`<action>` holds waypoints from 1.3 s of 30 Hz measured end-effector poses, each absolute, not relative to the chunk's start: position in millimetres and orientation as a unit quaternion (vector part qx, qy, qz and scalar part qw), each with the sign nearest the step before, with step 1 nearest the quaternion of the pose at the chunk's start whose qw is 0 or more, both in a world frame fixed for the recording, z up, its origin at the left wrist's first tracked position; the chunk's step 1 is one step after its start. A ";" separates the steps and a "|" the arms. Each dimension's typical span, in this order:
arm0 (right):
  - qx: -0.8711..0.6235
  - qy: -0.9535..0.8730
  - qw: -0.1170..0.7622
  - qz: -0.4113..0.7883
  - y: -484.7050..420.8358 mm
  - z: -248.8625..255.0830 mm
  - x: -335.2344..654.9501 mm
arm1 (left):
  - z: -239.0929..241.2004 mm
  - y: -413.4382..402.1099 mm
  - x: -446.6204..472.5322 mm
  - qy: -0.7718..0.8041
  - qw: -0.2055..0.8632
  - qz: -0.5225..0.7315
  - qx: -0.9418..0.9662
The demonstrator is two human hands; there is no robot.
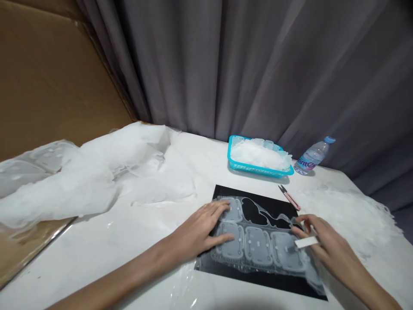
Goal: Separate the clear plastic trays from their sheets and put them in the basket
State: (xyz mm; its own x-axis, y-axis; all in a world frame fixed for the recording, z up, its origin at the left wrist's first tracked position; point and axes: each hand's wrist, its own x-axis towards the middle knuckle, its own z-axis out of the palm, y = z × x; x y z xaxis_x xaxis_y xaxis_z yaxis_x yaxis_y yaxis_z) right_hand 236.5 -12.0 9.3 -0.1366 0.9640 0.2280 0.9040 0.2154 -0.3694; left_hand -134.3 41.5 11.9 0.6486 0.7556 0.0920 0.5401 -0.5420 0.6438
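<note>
In the head view, the sheet point(258, 245) lies at the lower right of centre of the frame, on a black mat point(258, 282) set at a slant on the white worktop point(155, 258). It is clear, misty plastic with rounded panels point(285, 250): one at its upper left and three in a row along the bottom, while the upper middle and right are open gaps edged by thin, wavy strips. Of the two hands, the left hand point(208, 226) comes in from the lower left and rests on the sheet's left side, fingers and thumb spread well apart, pressing on it without grasping. The right hand point(318, 237), in from the lower right, has its fingers curled, thumb and forefinger close together at the sheet's right edge; whether they grip it I cannot tell. A white band point(306, 242) lies across its fingers. Just above that hand, pink snips point(289, 199) lie partly over the mat's corner. A blue basket point(260, 168) of white pieces point(258, 153) stands right of centre, beside a tilted-looking bottle point(312, 158). A translucent heap point(355, 215) spreads at the right, white bags point(106, 168) at the left, cardboard point(48, 73) at the upper left, and a grey curtain point(251, 64) behind.
</note>
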 end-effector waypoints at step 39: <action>-0.368 -0.856 0.211 0.297 46.6 26.7 108.3 | 9.2 34.5 -127.8 0.310 0.045 0.183 0.932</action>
State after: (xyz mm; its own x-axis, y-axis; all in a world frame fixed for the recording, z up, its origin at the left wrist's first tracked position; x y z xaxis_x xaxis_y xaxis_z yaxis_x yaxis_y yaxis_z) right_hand 108.3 46.6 26.7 -0.6405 0.7546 0.1427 0.5043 0.5534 -0.6629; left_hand -127.8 34.5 9.2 0.7408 0.5947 0.3122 0.5617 -0.8034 0.1974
